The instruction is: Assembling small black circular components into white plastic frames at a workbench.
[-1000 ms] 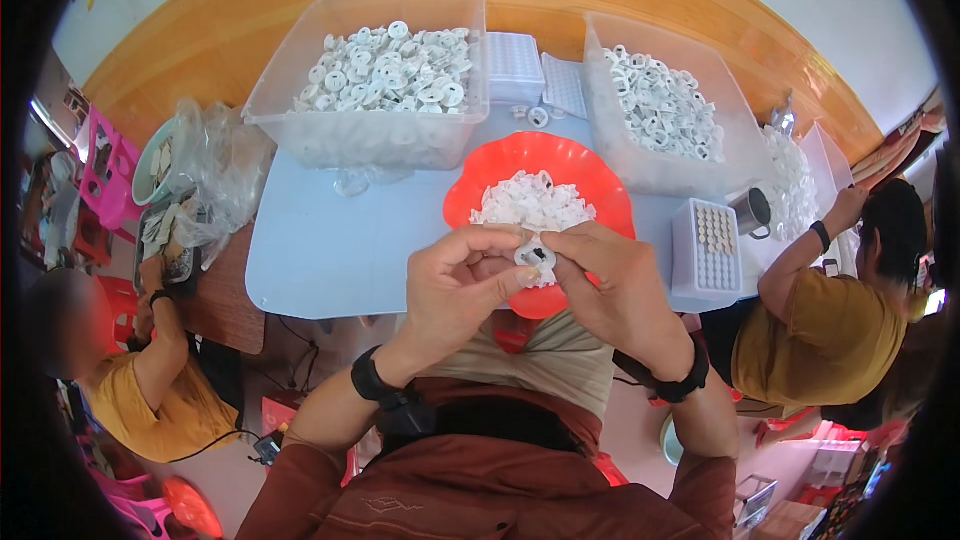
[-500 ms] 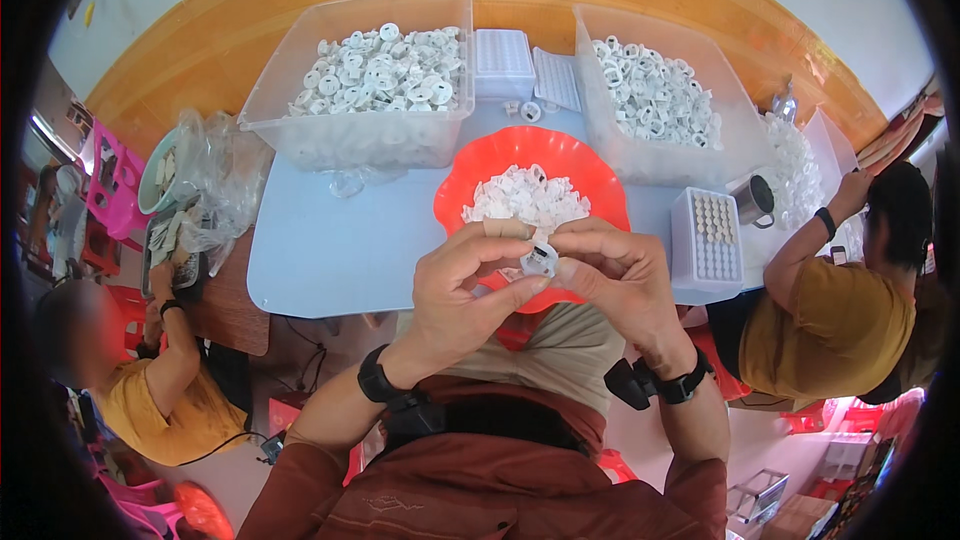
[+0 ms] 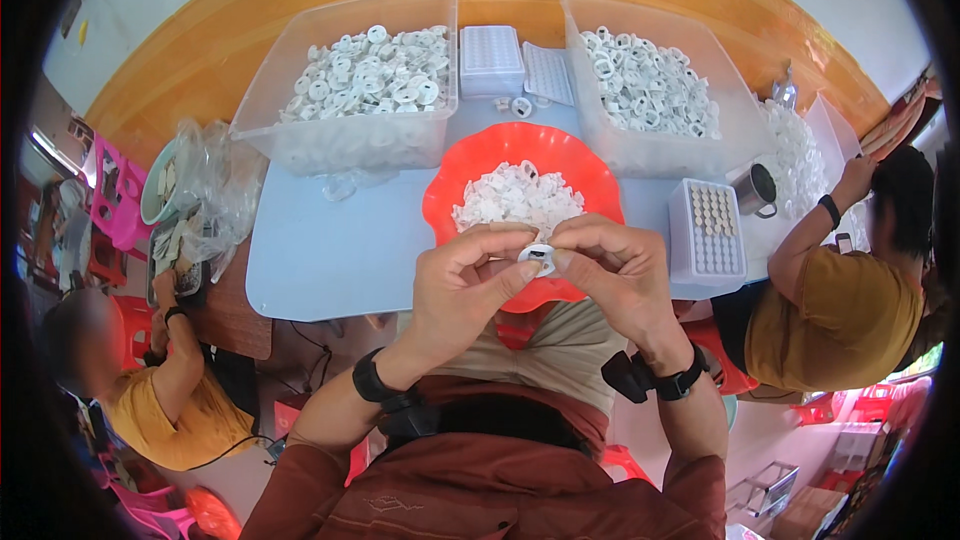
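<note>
Between the fingertips of both hands is a small round white plastic part (image 3: 538, 258) with a dark slot in its face. My left hand (image 3: 470, 270) pinches it from the left, thumb below and fingers above. From the other side my right hand (image 3: 615, 270) grips it in the same way. They are held over the near part of a red scalloped bowl (image 3: 450, 175), which contains a heap of small white plastic pieces (image 3: 518, 195). Fine details of the part are too small to make out.
Two clear plastic bins (image 3: 250, 110) (image 3: 740, 145) full of white round parts stand at the back. White trays (image 3: 490, 65) sit between them. A tray of round pieces (image 3: 707, 240) and a metal mug (image 3: 752, 190) are at right. Co-workers sit left (image 3: 170, 400) and right (image 3: 850, 310).
The white part has tilted, so that its round face with the dark slot shows more fully. Both hands stay closed on it; the view has shifted slightly.
</note>
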